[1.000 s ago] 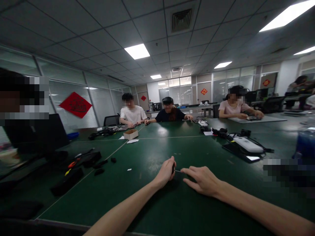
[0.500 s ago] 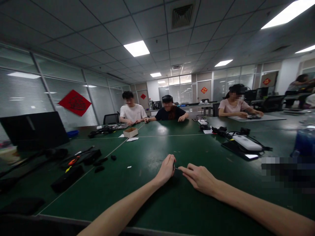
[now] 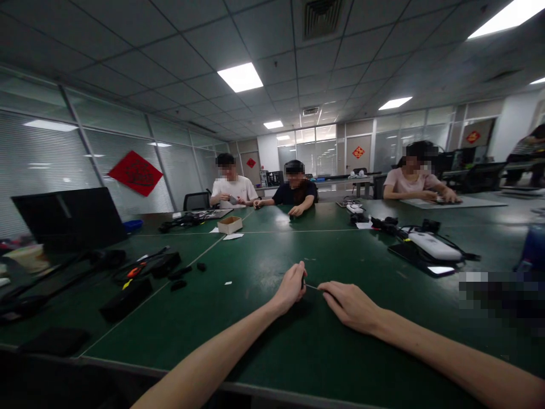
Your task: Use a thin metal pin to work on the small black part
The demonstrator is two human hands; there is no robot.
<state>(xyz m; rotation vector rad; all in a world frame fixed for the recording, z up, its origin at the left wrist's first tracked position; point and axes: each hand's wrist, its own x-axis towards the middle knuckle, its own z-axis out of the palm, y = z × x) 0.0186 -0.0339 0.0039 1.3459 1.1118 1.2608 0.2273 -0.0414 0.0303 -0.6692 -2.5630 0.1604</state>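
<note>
My left hand (image 3: pixel 290 288) rests on the green table (image 3: pixel 272 335) with its fingers curled shut around a small dark object that I cannot make out. A thin pale strand (image 3: pixel 312 286) runs from it to my right hand (image 3: pixel 349 305), whose fingertips are pinched on the strand's other end. Both forearms reach in from the bottom edge. The two hands sit a few centimetres apart near the table's middle.
Black pouches, cables and an orange-handled tool (image 3: pixel 140 272) lie at left beside a dark laptop (image 3: pixel 70 218). A white device on a black tablet (image 3: pixel 430 250) lies at right. A small cardboard box (image 3: pixel 230 225) stands farther back. Three people sit at the far side.
The view has shifted slightly; my hands stay close together on the strand. The blurred person at the left edge a second ago is gone from view.
</note>
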